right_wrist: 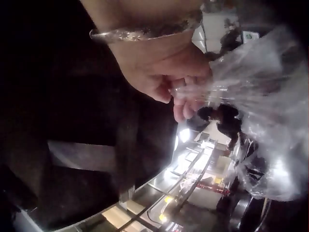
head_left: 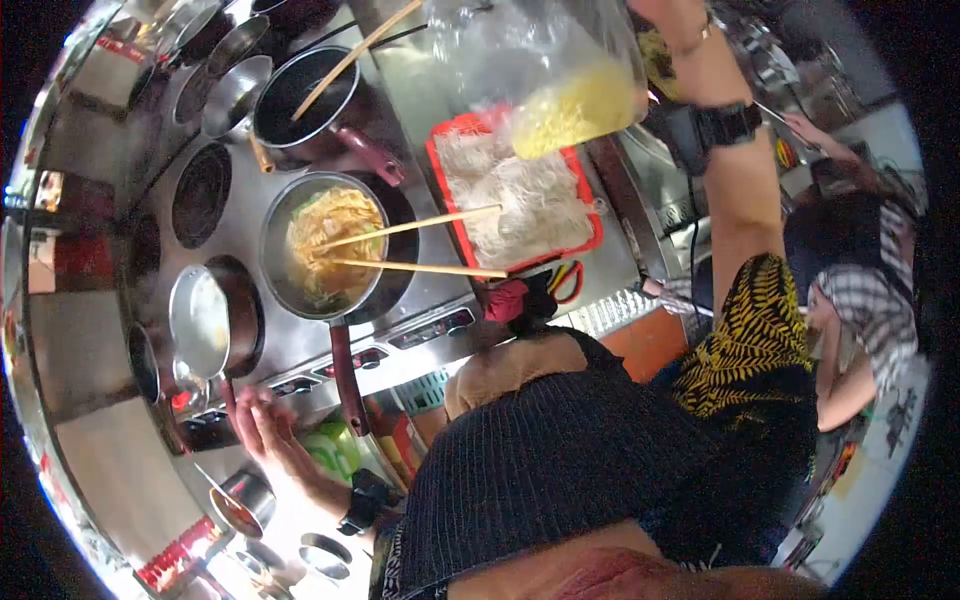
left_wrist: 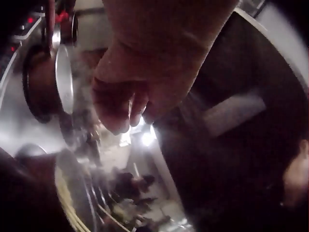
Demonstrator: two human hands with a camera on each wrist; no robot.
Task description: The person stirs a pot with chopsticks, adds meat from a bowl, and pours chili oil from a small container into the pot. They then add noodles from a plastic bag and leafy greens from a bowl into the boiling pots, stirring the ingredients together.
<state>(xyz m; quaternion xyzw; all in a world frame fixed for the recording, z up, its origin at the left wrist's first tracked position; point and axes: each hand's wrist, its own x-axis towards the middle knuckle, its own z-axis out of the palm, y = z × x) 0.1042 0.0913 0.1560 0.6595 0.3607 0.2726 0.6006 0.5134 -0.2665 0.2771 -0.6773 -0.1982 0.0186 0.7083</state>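
Note:
My right hand (head_left: pixel 672 20), a bracelet on its wrist, pinches the gathered top of a clear plastic bag (right_wrist: pixel 260 82). Yellow shreds (head_left: pixel 585 108) lie in the bottom of the bag, which hangs over a red tray (head_left: pixel 597 232) of white noodles (head_left: pixel 520 205). On the stove, a frying pan (head_left: pixel 272 245) holds cooked noodles (head_left: pixel 335 235) with a pair of chopsticks (head_left: pixel 430 221) resting in it. My left hand (head_left: pixel 285 455) hangs with loosely bent fingers near the handle of a smaller pan (head_left: pixel 200 315), holding nothing.
A dark pot (head_left: pixel 315 90) with a wooden stick across it stands at the back of the stove, beside a metal strainer (head_left: pixel 237 98). The frying pan's handle (head_left: pixel 345 375) juts over the stove's front edge. Another person (head_left: pixel 850 330) is at the right.

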